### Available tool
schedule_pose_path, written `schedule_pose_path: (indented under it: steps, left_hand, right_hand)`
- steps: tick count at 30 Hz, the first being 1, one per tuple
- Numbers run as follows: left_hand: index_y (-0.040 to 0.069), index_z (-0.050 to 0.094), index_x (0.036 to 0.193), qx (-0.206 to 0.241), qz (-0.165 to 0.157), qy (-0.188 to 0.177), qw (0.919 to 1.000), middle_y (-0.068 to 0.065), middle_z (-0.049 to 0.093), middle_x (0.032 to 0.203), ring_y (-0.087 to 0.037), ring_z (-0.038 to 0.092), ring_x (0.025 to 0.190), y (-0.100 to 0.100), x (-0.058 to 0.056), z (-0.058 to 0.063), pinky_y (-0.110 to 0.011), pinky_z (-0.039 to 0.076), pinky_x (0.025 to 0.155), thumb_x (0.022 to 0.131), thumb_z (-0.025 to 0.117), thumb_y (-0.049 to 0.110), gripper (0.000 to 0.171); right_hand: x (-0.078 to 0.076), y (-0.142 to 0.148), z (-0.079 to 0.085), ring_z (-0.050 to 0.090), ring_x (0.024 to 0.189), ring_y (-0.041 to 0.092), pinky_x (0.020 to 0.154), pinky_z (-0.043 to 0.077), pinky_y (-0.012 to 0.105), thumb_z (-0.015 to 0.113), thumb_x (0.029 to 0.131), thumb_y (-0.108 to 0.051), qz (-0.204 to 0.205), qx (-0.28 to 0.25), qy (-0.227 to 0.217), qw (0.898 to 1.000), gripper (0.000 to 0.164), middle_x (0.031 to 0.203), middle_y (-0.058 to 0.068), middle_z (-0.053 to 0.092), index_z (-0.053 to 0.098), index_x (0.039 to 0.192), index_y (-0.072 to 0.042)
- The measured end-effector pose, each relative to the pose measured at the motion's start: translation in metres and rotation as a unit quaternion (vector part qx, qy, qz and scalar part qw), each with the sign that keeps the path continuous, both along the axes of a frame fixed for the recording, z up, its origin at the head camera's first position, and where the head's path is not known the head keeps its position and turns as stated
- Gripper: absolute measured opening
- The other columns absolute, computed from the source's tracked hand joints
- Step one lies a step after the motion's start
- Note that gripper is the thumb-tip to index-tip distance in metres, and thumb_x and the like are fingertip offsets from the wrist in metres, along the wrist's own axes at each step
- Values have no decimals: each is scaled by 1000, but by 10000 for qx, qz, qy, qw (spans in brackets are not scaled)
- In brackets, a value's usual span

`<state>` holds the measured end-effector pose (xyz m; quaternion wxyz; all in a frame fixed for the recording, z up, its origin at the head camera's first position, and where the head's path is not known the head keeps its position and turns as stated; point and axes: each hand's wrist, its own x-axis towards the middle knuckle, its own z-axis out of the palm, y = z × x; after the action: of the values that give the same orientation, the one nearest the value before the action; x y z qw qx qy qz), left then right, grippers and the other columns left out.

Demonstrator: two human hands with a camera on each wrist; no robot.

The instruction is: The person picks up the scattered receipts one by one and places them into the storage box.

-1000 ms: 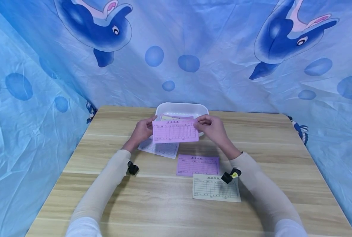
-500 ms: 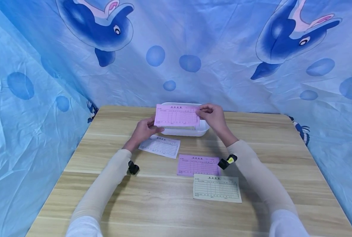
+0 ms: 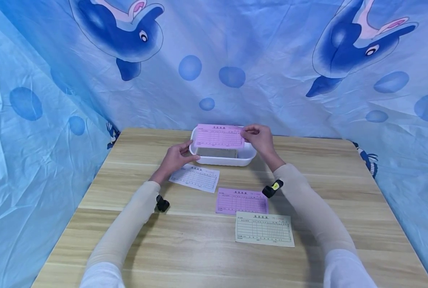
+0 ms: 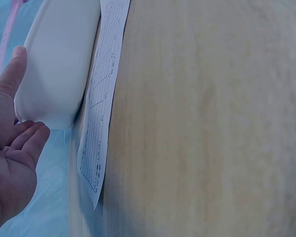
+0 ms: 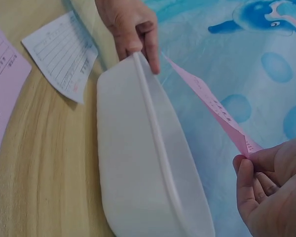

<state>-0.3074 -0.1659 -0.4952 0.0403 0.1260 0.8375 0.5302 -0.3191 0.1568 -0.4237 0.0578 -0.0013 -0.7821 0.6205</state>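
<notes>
A pink receipt slip [image 3: 219, 137] is held up over the white plastic tub [image 3: 222, 161] at the back of the table. My right hand [image 3: 260, 139] pinches the slip by its right end, between thumb and fingers, as the right wrist view shows from the side. At the tub's left end is my left hand [image 3: 175, 160], its thumb on the rim and its other fingers bent around the corner [image 4: 17, 128]. Inside the tub a pale green slip [image 3: 217, 153] shows partly below the pink one.
In front of the tub lies a white slip [image 3: 195, 178]. Nearer me, a second pink slip [image 3: 242, 201] is partly overlapped by a pale green slip [image 3: 265, 229]. A blue dolphin-print curtain [image 3: 214, 88] hangs behind the wooden table [image 3: 177, 248].
My right hand has carried the pink slip away from me and up over the tub, uncovering the tub's front and the white slip. My left hand stays at the tub's left end.
</notes>
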Motion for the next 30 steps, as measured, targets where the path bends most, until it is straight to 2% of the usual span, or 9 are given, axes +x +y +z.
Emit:
schedule_pose_path:
  steps: [7,15,22,27,30]
  left_hand:
    - [12,45,154,32,6,-38,10000,-13,48,155,-27,54,137,-1,-1,-1,-36,52,108,84,85,40,86]
    - [12,44,155,8,-1,-77,10000,-12,46,156,-27,53,137,-2,0,-2,-35,53,108,82,85,43,89]
    - [10,44,154,43,14,-48,10000,-14,47,155,-28,54,137,-1,0,0,-35,53,107,84,86,38,86]
    - [8,44,154,91,25,-84,9999,-15,47,155,-29,54,137,0,0,0,-34,52,108,83,87,35,87]
    - [6,43,154,175,8,-102,9998,-16,45,156,-30,53,137,1,-1,0,-33,51,108,83,87,33,87]
  right_hand:
    - [-8,-4,-15,69,70,7,69,65,24,76,91,-3,-14,506,126,9986,17,96,23,74,75,104,8]
    - [-11,-10,-25,73,77,18,73,66,30,75,92,-5,3,775,-29,9970,16,98,23,75,75,103,6]
    - [-14,-13,-27,75,77,20,76,66,34,75,92,-6,52,1008,-127,9948,16,98,22,76,75,103,6]
    - [-15,-16,-27,76,78,27,77,66,39,76,89,-5,35,1131,-315,9931,15,97,22,76,75,101,5]
    - [-15,-18,-29,76,80,29,72,66,35,76,88,-6,8,1300,-390,9907,15,95,20,77,76,101,3]
